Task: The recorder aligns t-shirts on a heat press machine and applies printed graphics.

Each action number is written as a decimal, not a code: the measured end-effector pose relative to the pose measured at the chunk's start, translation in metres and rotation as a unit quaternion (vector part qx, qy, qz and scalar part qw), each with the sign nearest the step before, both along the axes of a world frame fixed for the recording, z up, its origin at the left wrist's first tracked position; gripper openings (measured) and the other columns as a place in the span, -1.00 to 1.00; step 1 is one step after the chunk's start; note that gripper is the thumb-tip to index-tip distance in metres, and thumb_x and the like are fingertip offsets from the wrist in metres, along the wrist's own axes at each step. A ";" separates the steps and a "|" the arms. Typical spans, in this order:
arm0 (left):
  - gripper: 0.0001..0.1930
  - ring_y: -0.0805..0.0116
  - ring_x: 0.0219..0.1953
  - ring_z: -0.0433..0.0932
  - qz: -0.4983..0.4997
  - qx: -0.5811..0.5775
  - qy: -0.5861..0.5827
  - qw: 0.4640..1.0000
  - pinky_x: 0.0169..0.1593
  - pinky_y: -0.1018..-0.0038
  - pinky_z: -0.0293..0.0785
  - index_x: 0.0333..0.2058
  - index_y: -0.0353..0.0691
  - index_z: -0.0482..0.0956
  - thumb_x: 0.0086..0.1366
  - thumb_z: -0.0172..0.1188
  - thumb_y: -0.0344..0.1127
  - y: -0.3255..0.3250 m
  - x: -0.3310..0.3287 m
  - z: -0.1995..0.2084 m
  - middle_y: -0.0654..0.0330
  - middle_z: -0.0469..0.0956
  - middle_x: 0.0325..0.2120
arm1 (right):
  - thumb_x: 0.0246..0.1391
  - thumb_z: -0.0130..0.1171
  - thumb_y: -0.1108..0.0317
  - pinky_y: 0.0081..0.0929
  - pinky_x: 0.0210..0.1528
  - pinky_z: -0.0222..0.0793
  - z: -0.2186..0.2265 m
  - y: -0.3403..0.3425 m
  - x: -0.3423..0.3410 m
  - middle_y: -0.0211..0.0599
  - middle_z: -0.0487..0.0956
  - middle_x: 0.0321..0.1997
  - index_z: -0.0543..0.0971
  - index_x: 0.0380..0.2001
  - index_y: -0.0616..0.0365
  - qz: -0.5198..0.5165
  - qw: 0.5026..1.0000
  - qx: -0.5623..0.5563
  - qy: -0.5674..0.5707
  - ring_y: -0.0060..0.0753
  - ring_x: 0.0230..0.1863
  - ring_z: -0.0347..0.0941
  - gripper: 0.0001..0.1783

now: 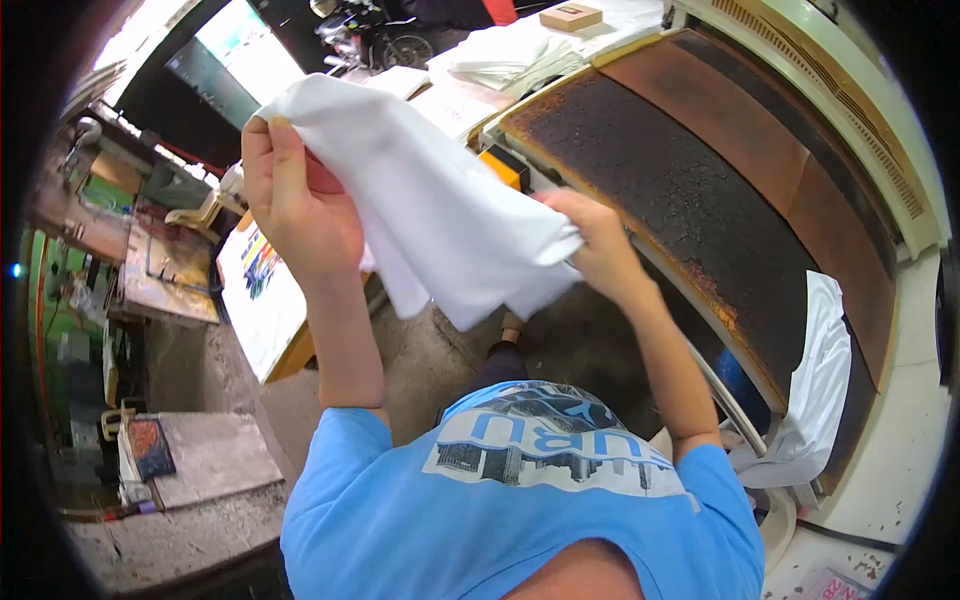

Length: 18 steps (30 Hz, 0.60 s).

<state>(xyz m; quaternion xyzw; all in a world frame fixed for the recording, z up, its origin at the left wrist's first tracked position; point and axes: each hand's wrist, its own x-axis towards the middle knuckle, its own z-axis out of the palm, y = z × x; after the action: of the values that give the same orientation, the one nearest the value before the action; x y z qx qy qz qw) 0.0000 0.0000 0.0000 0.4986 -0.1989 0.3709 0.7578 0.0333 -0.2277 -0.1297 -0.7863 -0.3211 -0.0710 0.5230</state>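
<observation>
A piece of white cloth (420,180) hangs between my two raised hands in front of my chest. My left hand (300,195) is closed on its upper left corner, thumb pressed against the fabric. At the other end, my right hand (595,235) grips a bunched edge of the cloth. The fabric droops in loose folds between the hands, slightly blurred at its lower edge. Whether the piece is a garment or a plain panel, I cannot tell.
To the right stands a machine with a dark, worn belt (660,150); another white cloth (820,370) drapes over its near end. White fabric is stacked (510,55) on the far table, near a small cardboard box (571,16). A white-topped table (262,320) stands left, a motorcycle (375,40) far back.
</observation>
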 end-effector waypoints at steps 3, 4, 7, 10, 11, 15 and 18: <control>-0.89 0.54 -0.40 0.38 -0.065 0.023 0.064 0.996 -0.30 0.62 0.31 -0.36 -0.30 0.35 0.27 -0.13 -0.41 0.012 0.081 -0.001 0.26 0.40 -0.44 | -0.12 0.03 0.46 -0.56 -0.24 0.32 0.028 -0.049 0.011 -0.34 0.52 -0.42 0.52 -0.32 0.25 0.013 0.980 0.075 0.182 -0.48 -0.38 0.41 -0.77; -0.90 0.54 -0.38 0.39 -0.081 0.065 0.067 0.992 -0.30 0.62 0.34 -0.36 -0.28 0.35 0.26 -0.11 -0.40 0.014 0.122 -0.002 0.27 0.40 -0.44 | -0.09 0.01 0.43 -0.57 -0.24 0.32 0.040 -0.064 0.024 -0.36 0.52 -0.38 0.52 -0.31 0.26 -0.025 0.980 0.088 0.177 -0.51 -0.36 0.41 -0.77; -0.91 0.53 -0.34 0.41 -0.072 0.213 -0.047 0.973 -0.24 0.56 0.38 -0.31 -0.26 0.37 0.25 -0.06 -0.40 -0.026 0.225 -0.011 0.33 0.41 -0.42 | 0.03 -0.06 0.32 -0.57 -0.23 0.34 0.049 -0.122 0.070 -0.35 0.50 -0.28 0.49 -0.22 0.26 -0.131 0.951 0.255 0.112 -0.55 -0.32 0.41 -0.71; -0.79 0.44 -0.20 0.39 -0.074 0.448 -0.113 0.884 -0.06 0.59 0.23 -0.20 -0.28 0.39 0.23 -0.01 -0.31 -0.082 0.295 -0.030 0.22 0.45 -0.28 | 0.08 -0.10 0.21 -0.55 -0.21 0.34 0.043 -0.198 0.091 -0.29 0.49 -0.26 0.46 -0.19 0.26 -0.326 0.848 0.387 0.155 -0.50 -0.28 0.41 -0.64; -0.79 0.44 -0.20 0.39 -0.091 0.445 -0.119 0.883 -0.06 0.59 0.23 -0.20 -0.28 0.39 0.23 -0.01 -0.31 -0.089 0.308 -0.039 0.22 0.45 -0.28 | 0.09 -0.11 0.17 -0.54 -0.20 0.33 0.038 -0.218 0.087 -0.28 0.49 -0.27 0.46 -0.18 0.25 -0.391 0.799 0.410 0.202 -0.49 -0.27 0.41 -0.61; -0.74 0.15 -0.29 0.45 -0.039 0.510 -0.114 0.852 -0.20 0.38 0.33 -0.26 -0.29 0.43 0.12 0.09 -0.26 -0.085 0.364 -0.132 0.06 0.47 -0.41 | 0.00 0.02 0.02 -0.59 -0.34 0.29 -0.042 -0.258 0.044 -0.31 0.46 -0.30 0.44 -0.21 0.29 -0.652 0.729 0.067 0.196 -0.53 -0.34 0.36 -0.50; -0.76 0.07 -0.33 0.43 -0.037 0.575 0.092 0.812 -0.26 0.29 0.33 -0.37 -0.31 0.43 0.09 0.11 -0.23 -0.044 0.368 -0.199 0.04 0.45 -0.45 | 0.00 0.08 0.24 -0.72 -0.45 0.24 -0.089 -0.235 -0.011 -0.44 0.46 -0.46 0.47 -0.34 0.16 -0.695 0.685 0.120 0.181 -0.65 -0.49 0.35 -0.78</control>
<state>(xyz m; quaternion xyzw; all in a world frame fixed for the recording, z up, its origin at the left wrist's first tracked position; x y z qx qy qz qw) 0.3682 -0.0442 -0.1993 0.8671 -0.3241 0.1129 0.3610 0.0223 -0.4627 -0.2184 -0.7119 0.4301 -0.3083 0.4616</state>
